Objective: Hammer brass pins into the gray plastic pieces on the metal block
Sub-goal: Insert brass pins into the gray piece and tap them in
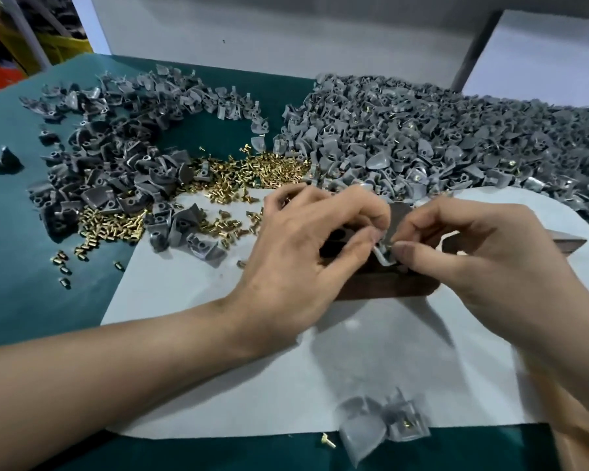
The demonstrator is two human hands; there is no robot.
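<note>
A dark metal block (385, 287) lies on a white sheet (252, 368) in the middle of the view. Both hands meet over it. My left hand (306, 253) and my right hand (473, 260) each pinch one gray plastic piece (385, 251) with thumb and fingertips, just above the block. Loose brass pins (238, 171) are scattered behind my left hand. No hammer shows clearly; a tan, blurred length (565, 413) runs under my right forearm.
Dark gray plastic pieces (116, 164) are heaped at the left on the green mat (31, 266). A much larger heap of gray pieces (439, 144) fills the right. Two or three pieces with pins (381, 419) lie near the front edge, beside one stray pin (329, 440).
</note>
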